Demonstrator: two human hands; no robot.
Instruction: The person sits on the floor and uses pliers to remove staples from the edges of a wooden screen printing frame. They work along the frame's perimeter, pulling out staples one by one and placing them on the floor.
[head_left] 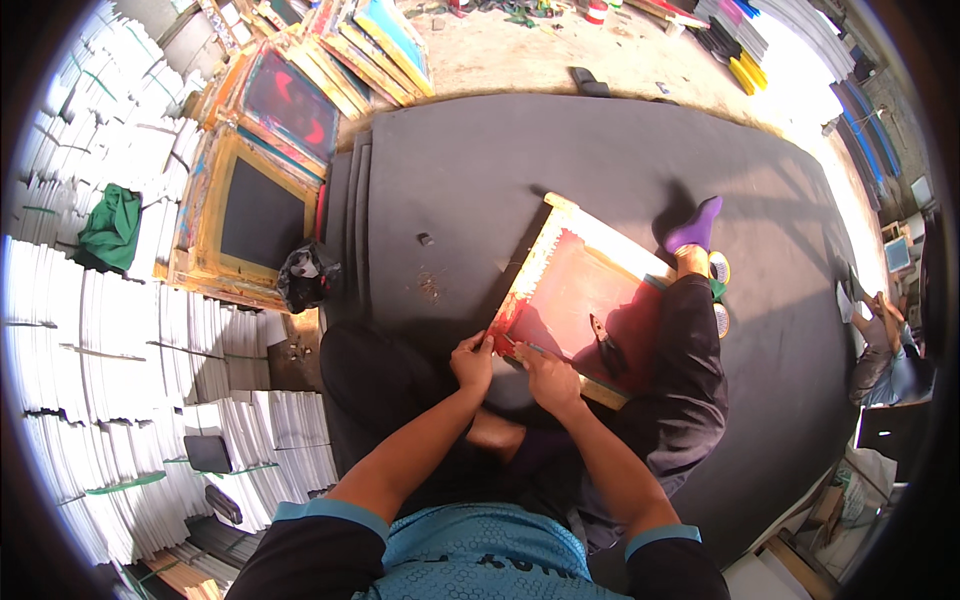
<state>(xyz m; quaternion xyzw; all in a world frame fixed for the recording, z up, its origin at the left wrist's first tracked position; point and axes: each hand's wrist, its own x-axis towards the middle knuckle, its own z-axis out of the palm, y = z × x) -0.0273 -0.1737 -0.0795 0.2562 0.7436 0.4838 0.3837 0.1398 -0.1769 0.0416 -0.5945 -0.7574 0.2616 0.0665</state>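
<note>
A wooden screen-printing frame (536, 253) with red mesh lies at a slant in front of me, its near side by my crossed legs. My left hand (472, 362) is closed with fingertips pinched at the frame's near-left corner. Just right of it, my right hand (548, 378) is curled at the near rail, closed round something thin that its fingers mostly hide. Red stain covers the corner between the hands. On the mesh rests a dark hand tool (605, 345) with a reddish end, perhaps pliers; its kind is unclear in the shadow.
Stacked dark sheets (450, 150) form the surface under me. Several used screen frames (285, 105) lean at the left, beside a black plastic bag (305, 275). White bundled stacks (110, 340) line the left wall. Small round items (720, 267) sit beyond my right leg. Another person (885, 345) sits far right.
</note>
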